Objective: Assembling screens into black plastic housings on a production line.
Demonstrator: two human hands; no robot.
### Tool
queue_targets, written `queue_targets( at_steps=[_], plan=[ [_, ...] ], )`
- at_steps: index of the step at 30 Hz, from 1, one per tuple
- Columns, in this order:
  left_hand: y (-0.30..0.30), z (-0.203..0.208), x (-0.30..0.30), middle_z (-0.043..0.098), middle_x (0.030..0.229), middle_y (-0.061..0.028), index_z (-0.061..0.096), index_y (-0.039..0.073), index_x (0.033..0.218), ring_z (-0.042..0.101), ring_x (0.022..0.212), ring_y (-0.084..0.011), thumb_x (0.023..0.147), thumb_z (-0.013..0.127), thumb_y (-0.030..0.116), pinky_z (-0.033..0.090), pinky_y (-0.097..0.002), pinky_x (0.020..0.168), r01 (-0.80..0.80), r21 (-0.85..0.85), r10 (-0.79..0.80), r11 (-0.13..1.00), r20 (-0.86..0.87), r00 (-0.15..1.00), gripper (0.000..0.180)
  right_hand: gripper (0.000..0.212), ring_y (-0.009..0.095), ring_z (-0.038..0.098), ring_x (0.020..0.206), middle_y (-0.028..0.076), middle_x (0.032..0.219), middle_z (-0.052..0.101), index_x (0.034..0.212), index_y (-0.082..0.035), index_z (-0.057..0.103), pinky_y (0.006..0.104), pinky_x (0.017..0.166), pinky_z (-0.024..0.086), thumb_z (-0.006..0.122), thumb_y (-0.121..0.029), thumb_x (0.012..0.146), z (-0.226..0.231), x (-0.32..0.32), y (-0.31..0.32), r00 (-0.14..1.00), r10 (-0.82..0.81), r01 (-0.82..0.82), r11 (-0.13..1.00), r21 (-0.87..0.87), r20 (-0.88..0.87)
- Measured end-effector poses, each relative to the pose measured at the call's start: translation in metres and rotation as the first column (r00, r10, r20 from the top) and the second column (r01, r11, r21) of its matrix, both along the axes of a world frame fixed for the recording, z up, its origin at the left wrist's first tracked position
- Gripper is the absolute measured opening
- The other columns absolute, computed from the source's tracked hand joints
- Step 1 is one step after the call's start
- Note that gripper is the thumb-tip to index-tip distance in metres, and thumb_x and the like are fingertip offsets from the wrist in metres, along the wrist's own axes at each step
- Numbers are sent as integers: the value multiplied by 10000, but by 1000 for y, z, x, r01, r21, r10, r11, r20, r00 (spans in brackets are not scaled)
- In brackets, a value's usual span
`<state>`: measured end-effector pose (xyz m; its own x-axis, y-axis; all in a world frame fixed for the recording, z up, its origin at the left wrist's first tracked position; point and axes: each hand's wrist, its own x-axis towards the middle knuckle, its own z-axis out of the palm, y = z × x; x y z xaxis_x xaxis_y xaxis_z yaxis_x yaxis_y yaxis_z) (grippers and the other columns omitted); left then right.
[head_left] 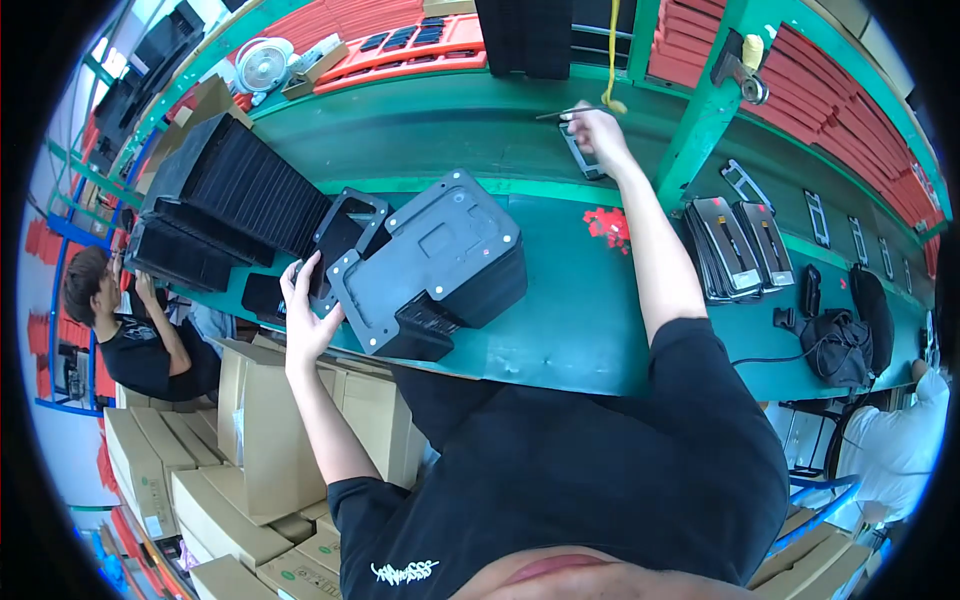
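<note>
My left hand (307, 318) grips the near end of a black plastic frame (350, 222), thumb and fingers on either side of its edge. Beside it rises a stack of black plastic trays (450, 235) with cut-out corners and small round studs. My right arm reaches far across the bench. In my right hand (597, 135), fingers closed, is a thin dark rod-shaped tool (552, 115); its exact kind is too small to tell. Just below that hand, a grey rectangular frame (583, 160) lies on the green belt, partly covered by the fingers.
A tall row of black trays (240, 190) stands left. Red scraps (608, 228) lie on the green bench (570, 320). Right are dark flat parts (725, 245), a black bag (840, 345) and a green post (700, 120). A yellow cord (612, 50) hangs overhead. Two people work nearby.
</note>
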<state>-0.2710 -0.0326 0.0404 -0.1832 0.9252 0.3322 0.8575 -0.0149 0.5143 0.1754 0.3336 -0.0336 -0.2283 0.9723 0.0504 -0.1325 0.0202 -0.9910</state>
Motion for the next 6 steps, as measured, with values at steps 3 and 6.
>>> queue_targets(
  at_steps=[3,6],
  plan=[
    [-5,2,-5,337,1530,-257,477,163,1528,408,1411,-413,755,807,198,366,-486,1160,-31,36,34,999,-69,997,842,272,369,666,1099,137,1177,713,1178,-132,739,431,999,522,660,-179,921,-22,-1,13,304,-472,-133,839,528,827],
    [-8,26,7,311,1618,-149,409,152,1574,383,1441,-424,848,794,249,315,-492,1189,6,192,9,981,-74,997,827,387,371,600,1252,183,1316,658,1214,-130,731,409,1029,510,781,-242,847,-9,-1,22,189,-332,-255,892,373,924]
  ],
)
